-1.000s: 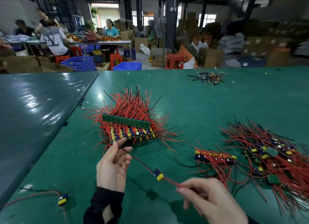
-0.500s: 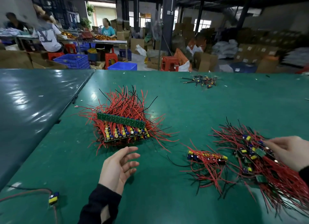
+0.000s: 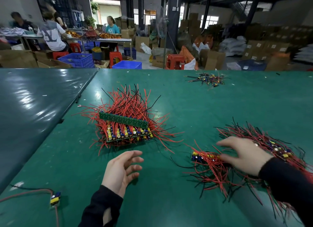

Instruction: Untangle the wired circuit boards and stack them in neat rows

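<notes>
right now your left hand (image 3: 122, 171) hovers over the green table (image 3: 220, 108) with its fingers relaxed and spread, holding nothing, just in front of the stack (image 3: 126, 126); that stack is rows of boards with yellow and blue parts, one green board laid across its top, red and black wires fanning out on all sides; your right hand (image 3: 245, 155) reaches over the small bunch (image 3: 210, 165) of boards, fingers straight and apart, tips touching or just above its red wires; it is blurred, so you cannot tell whether it presses them, but it grips nothing; the small bunch lies between the stack and the big pile (image 3: 271, 145), which sprawls at the right edge, partly under your right sleeve (image 3: 288, 184); a single board (image 3: 55, 198) with a red and a black wire sits alone at the near left, well apart from your left hand; a far heap (image 3: 208, 79) of wired parts lies near the table's back edge; beyond the table, people sit at a bench among blue crates (image 3: 76, 60), red stools and cardboard boxes
</notes>
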A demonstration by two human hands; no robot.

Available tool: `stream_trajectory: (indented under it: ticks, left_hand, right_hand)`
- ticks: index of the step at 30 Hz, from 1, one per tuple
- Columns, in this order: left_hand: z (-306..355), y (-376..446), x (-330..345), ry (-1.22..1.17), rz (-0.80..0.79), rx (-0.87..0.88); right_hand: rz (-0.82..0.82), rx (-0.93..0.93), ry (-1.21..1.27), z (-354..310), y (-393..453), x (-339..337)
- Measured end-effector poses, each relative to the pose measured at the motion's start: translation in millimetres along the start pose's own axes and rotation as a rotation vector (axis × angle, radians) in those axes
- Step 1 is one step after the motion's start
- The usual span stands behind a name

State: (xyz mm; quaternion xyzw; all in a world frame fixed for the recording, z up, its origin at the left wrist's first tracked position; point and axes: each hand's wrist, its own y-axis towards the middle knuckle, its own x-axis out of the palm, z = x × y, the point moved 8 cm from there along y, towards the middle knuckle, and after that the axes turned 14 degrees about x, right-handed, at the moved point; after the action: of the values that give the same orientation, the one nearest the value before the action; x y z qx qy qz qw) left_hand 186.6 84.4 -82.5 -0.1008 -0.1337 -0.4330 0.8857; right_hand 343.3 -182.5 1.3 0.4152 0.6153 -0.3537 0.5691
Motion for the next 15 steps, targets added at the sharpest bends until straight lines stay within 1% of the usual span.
stream_trajectory:
  ticks: [2, 3, 5, 7, 9, 10, 12, 14, 15]
  left_hand:
    - [-0.5, 0.9, -0.7, 0.003, -0.001, 0.002]
    - [-0.7, 1.6, -1.0, -0.001, 0.003, 0.003]
    - [-1.0, 2.1, -1.5, -0.011, 0.012, -0.002]
    - [-0.5, 1.5, -0.7, -0.007, 0.009, 0.004]
    - [2.3, 1.5, 0.7, 0.015, 0.004, 0.051]
    - [5.0, 2.3, 1.8, 0.037, 0.003, 0.094]
    - [10.7, 3.7, 4.7, 0.094, -0.017, 0.191]
    - [12.9, 3.3, 11.2, 0.111, -0.088, 0.241]
    - [12.6, 2.4, 15.8, 0.105, -0.139, 0.249]
  right_hand:
    - [-0.182, 0.047, -0.063, -2.2, 7.4, 34.5]
    - [-0.203, 0.062, -0.043, -5.1, 11.0, 41.4]
    - [-0.177, 0.063, 0.032, -14.7, 17.4, 43.5]
    - [-0.185, 0.04, 0.098, -25.1, 19.4, 45.8]
    - [-0.181, -0.028, 0.249, -40.8, 17.4, 44.7]
    - [-0.192, -0.081, 0.38, -51.8, 14.6, 42.7]
    - [-0.274, -0.201, 0.659, -77.6, 7.7, 38.0]
    - [-0.355, -0.295, 0.841, -100.9, 2.5, 34.5]
    - [-0.375, -0.319, 0.882, -109.8, 2.3, 33.8]
